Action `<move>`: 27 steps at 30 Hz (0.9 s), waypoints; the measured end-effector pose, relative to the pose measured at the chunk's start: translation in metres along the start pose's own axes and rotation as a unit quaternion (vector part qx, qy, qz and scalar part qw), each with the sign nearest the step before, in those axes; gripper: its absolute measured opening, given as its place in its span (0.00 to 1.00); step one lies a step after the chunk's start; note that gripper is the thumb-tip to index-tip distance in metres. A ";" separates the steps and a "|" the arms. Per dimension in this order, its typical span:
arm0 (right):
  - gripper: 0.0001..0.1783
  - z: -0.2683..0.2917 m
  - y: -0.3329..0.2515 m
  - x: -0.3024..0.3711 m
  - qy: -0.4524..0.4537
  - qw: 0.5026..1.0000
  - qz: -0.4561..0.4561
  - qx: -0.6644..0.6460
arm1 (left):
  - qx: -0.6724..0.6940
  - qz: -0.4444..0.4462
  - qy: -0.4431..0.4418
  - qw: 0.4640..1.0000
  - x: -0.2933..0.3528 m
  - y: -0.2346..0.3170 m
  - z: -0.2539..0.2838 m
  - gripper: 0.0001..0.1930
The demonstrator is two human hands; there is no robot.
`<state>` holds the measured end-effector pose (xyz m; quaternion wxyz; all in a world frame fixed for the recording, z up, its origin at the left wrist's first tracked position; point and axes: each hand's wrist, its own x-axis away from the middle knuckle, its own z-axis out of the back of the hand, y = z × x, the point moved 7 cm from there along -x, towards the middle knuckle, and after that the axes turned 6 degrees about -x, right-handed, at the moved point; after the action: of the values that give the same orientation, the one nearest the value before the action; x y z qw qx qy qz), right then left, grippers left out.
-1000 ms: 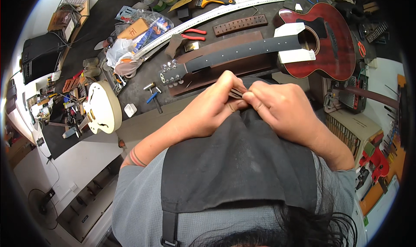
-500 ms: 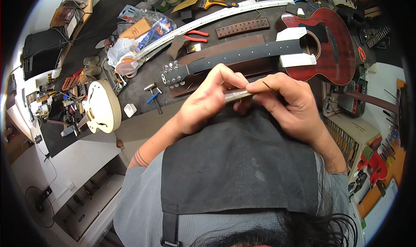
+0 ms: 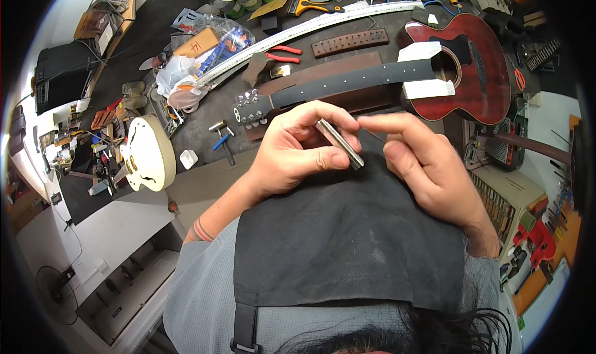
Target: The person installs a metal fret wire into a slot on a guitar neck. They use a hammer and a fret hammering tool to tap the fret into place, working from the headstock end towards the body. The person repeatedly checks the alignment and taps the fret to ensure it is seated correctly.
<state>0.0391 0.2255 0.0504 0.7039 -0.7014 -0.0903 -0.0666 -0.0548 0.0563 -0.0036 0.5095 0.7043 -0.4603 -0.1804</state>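
Near my chest, my left hand [image 3: 298, 144] grips a small flat silver metal tool [image 3: 340, 144] between thumb and fingers. It looks like stacked metal leaves and is held tilted. My right hand [image 3: 428, 161] is just to the right, its index fingertip close to the left fingers. A thin dark rod [image 3: 374, 135] runs between the right index finger and thumb, and its exact kind is unclear. Beyond both hands lies a dark red acoustic guitar [image 3: 493, 74], its black fretboard [image 3: 347, 82] bare of frets. White paper [image 3: 428, 89] covers the top beside the fretboard end.
A hammer [image 3: 222, 141] and a small white dish [image 3: 188, 159] lie left of the headstock. A cream guitar body [image 3: 155, 155] stands at the left. Behind the neck are red-handled pliers [image 3: 284, 59], a drilled wooden block [image 3: 349, 43] and a long white straightedge [image 3: 310, 30].
The metal tool has turned from nearly level to steeply tilted in my left hand. My right fingers have drawn off it slightly, and the thin rod now lies lower between them.
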 end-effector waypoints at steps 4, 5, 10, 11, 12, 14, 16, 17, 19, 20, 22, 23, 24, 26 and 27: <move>0.11 0.001 -0.009 0.003 0.006 0.993 0.006 0.114 | -0.082 -0.044 0.009 0.996 -0.001 0.005 0.003 0.24; 0.12 0.000 -0.008 0.002 0.003 0.989 0.031 0.144 | -0.104 -0.070 -0.001 0.992 -0.003 0.007 0.004 0.23; 0.20 -0.006 -0.008 0.002 0.018 0.963 0.149 0.222 | -0.128 -0.118 -0.011 0.985 -0.004 0.011 0.004 0.22; 0.21 -0.006 -0.009 0.003 0.012 0.963 0.142 0.229 | -0.122 -0.114 -0.003 0.986 -0.003 0.013 0.004 0.22; 0.23 -0.006 -0.010 0.003 0.007 0.964 0.135 0.231 | -0.117 -0.110 0.005 0.987 -0.003 0.013 0.004 0.22; 0.25 -0.006 -0.010 0.004 -0.003 0.966 0.121 0.230 | -0.142 -0.117 -0.006 0.983 -0.002 0.014 0.005 0.21; 0.26 -0.005 -0.010 0.004 -0.013 0.967 0.105 0.230 | -0.176 -0.135 -0.015 0.975 -0.003 0.015 0.005 0.21; 0.27 -0.005 -0.011 0.005 -0.018 0.968 0.098 0.232 | -0.198 -0.148 -0.017 0.969 -0.003 0.015 0.005 0.21; 0.27 -0.004 -0.009 0.006 -0.025 0.968 0.085 0.233 | -0.238 -0.170 -0.020 0.956 -0.002 0.015 0.004 0.21; 0.28 -0.003 -0.008 0.006 -0.027 0.969 0.079 0.234 | -0.255 -0.178 -0.020 0.950 -0.001 0.015 0.003 0.20; 0.29 -0.003 -0.007 0.007 -0.027 0.971 0.073 0.224 | -0.263 -0.166 -0.015 0.950 0.001 0.013 0.000 0.20; 0.29 -0.003 -0.006 0.007 -0.025 0.974 0.073 0.215 | -0.254 -0.146 -0.008 0.956 0.002 0.010 -0.001 0.19; 0.29 -0.002 -0.006 0.007 -0.024 0.976 0.073 0.206 | -0.246 -0.126 -0.002 0.961 0.004 0.008 -0.001 0.19; 0.30 -0.002 -0.004 0.008 -0.034 0.977 0.061 0.201 | -0.241 -0.122 0.004 0.963 0.007 0.006 0.000 0.18; 0.30 -0.001 -0.003 0.008 -0.039 0.978 0.054 0.198 | -0.239 -0.119 0.006 0.964 0.008 0.005 0.001 0.17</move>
<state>0.0466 0.2244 0.0550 0.8276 -0.5536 -0.0911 0.0187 -0.0537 0.0489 0.0024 0.6405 0.6132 -0.3134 -0.3400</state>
